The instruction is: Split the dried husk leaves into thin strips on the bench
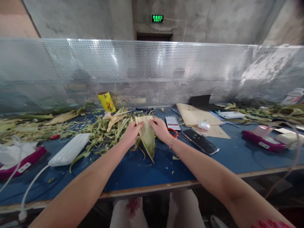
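Note:
A broad, pale green dried leaf [147, 136] is stretched between my two hands above the blue tabletop, its pointed end hanging toward me. My left hand [133, 131] pinches its upper left edge, thumb on top. On the upper right edge, my right hand [161, 128] grips the same leaf with thumb and fingers closed. The leaf's top looks folded into pleats. Behind and left of my left hand lies a heap of dried leaf scraps [102, 134]. Red-handled scissors [173, 132] lie partly hidden beside my right wrist.
A phone [200, 141], brown paper [194, 115] and a white card [173, 123] lie to the right. On the left are a white power strip [70, 150] with its cable and a magenta box [23, 163]. A yellow roll [106, 101] stands before the perforated metal screen [152, 63].

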Available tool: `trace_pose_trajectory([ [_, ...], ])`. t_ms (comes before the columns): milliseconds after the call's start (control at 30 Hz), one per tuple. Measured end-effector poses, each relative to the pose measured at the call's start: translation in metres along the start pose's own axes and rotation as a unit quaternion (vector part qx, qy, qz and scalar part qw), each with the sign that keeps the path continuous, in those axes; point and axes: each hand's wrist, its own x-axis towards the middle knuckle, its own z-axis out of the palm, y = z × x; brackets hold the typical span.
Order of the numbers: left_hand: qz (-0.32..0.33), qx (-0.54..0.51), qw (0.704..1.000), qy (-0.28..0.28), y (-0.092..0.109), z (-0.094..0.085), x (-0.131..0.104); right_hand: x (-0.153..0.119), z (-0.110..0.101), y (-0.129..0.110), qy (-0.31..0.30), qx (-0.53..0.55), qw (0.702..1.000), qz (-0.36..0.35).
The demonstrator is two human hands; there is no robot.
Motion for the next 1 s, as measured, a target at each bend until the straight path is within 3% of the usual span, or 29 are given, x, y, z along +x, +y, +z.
trace_pose_trajectory([
  [200, -0.043, -0.070, 0.997, 0.007, 0.003, 0.003, -0.002, -0.001, 0.001, -0.002, 0.019, -0.010, 0.999, -0.035],
  [500, -0.013, -0.085, 0.996, 0.036, 0.001, -0.001, 0.003, -0.002, -0.002, -0.002, 0.009, 0.004, 0.998, -0.067],
  [633, -0.020, -0.078, 0.996, 0.048, 0.003, 0.000, 0.002, 0.000, 0.001, -0.002, -0.030, 0.022, 0.998, -0.050],
  [867, -0.019, -0.053, 0.998, -0.028, 0.002, 0.000, -0.001, 0.002, 0.004, 0.010, -0.017, 0.031, 0.999, -0.006],
  [1000, -0.032, -0.054, 0.998, -0.013, 0.000, 0.001, -0.002, 0.001, 0.004, 0.011, -0.021, 0.094, 0.995, -0.002],
])
